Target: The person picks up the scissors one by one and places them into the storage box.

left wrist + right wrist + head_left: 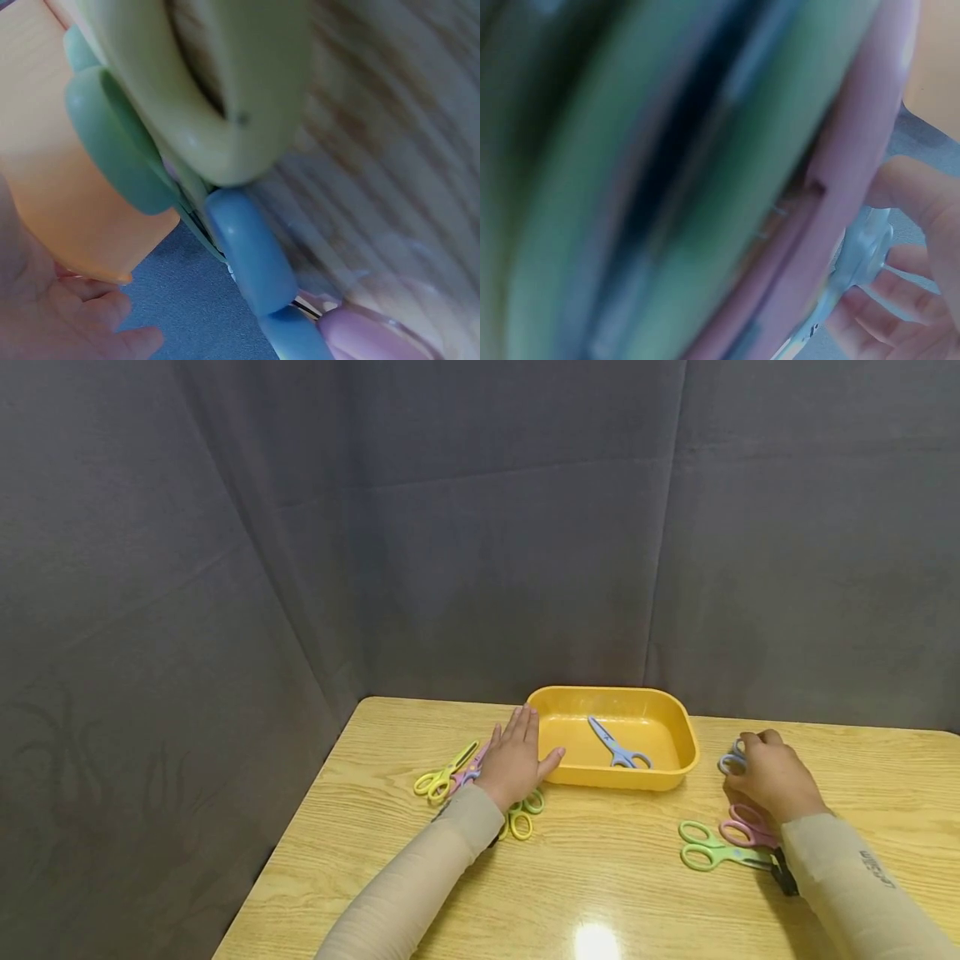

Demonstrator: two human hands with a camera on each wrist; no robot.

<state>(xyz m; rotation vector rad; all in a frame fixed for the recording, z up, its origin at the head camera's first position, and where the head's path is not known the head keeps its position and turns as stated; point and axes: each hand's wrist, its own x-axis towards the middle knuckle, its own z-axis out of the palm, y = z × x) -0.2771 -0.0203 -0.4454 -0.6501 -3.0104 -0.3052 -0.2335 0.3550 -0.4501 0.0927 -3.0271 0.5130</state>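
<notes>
My left hand [513, 762] rests with straight fingers at the left end of a yellow tray [607, 778]. Inside the tray lies a pair of blue scissors [617, 750]. At the right, my right hand [776, 777] pinches a second pair of blue scissors [860, 247] between thumb and fingers; in the head view only their handle loops show. Close below that hand are pink scissors [738, 833] and green scissors [712, 852]. Around my left hand lie yellow scissors [442, 777] and other scissors in pink, blue and green, partly covered by the hand and wrist.
The wood-grain table [600, 868] has its left edge beside my left forearm. A dark grey curtain [510, 568] hangs behind and to the left. In the left wrist view, scissor handles, such as a blue loop [251, 251], sit close to the camera.
</notes>
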